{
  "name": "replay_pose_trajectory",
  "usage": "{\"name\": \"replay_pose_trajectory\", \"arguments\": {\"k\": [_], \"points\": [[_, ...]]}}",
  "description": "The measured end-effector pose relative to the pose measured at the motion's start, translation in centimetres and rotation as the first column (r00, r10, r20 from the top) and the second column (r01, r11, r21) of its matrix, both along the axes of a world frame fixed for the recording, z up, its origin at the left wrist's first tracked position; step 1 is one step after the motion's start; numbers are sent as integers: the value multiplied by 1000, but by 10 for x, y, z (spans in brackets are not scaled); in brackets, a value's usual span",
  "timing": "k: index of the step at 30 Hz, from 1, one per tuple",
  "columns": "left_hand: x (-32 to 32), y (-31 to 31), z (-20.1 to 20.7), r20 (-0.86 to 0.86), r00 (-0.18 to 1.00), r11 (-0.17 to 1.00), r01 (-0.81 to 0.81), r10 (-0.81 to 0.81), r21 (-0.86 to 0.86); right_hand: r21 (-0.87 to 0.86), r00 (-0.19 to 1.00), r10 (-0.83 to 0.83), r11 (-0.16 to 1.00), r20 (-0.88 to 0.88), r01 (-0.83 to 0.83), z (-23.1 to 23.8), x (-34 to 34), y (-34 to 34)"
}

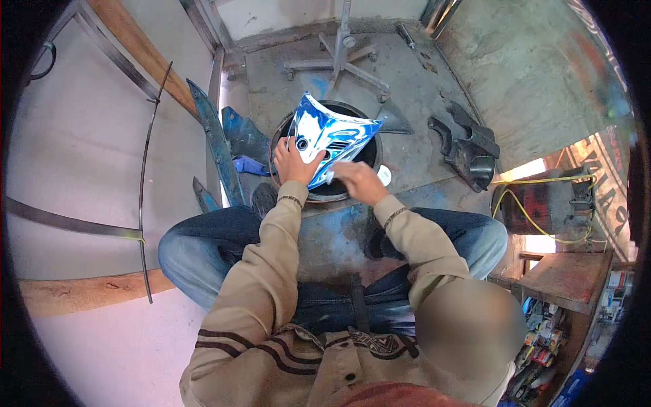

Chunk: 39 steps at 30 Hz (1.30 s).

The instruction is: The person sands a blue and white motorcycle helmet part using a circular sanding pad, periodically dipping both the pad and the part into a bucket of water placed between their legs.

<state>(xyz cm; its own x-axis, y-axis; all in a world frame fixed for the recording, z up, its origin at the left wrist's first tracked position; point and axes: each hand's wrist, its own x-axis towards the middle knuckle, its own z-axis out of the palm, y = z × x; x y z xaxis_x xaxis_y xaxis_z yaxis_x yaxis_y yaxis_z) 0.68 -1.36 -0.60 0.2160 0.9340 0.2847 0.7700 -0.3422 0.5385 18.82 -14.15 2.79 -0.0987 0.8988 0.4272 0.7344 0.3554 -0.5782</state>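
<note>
A blue and white fairing panel [327,135], with holes and a slotted vent, rests tilted across a round black tub [374,150]. My left hand [293,163] grips the panel at its left edge, fingers along the side and thumb across the face. At the lower right edge, my right hand [363,182] is closed, its fingertips pressed together near the panel. Something small and pale shows at those fingertips, too blurred to name. A white round piece [384,176] sits just beyond the right hand by the tub's rim.
A wheeled metal stand base [342,64] stands behind the tub. Black plastic parts [468,146] lie to the right on the floor. Blue panels [217,142] lean at the left. A drum with a yellow cord [549,207] and a cluttered shelf [542,339] are at the right.
</note>
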Motion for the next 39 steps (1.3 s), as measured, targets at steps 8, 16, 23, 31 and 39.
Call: {"name": "replay_pose_trajectory", "arguments": {"k": [8, 16, 23, 31, 39], "points": [[0, 0, 2, 30, 1000, 1000, 6, -6, -16, 22, 995, -38, 999, 91, 36, -5, 39, 6], [-1, -1, 2, 30, 1000, 1000, -5, 5, -14, -45, 967, -185, 980, 176, 196, -8, 64, 11], [1, -1, 3, 30, 999, 1000, 11, -11, -26, -38, 981, 92, 996, 173, -86, -8, 31, 5], [2, -2, 4, 27, 1000, 1000, -2, 3, -23, 37, 984, -12, 999, 177, 6, -18, 25, 4], [4, -1, 3, 20, 1000, 1000, 13, -13, -3, -35, 998, -25, 999, 52, 27, -11, 29, 9]]}}
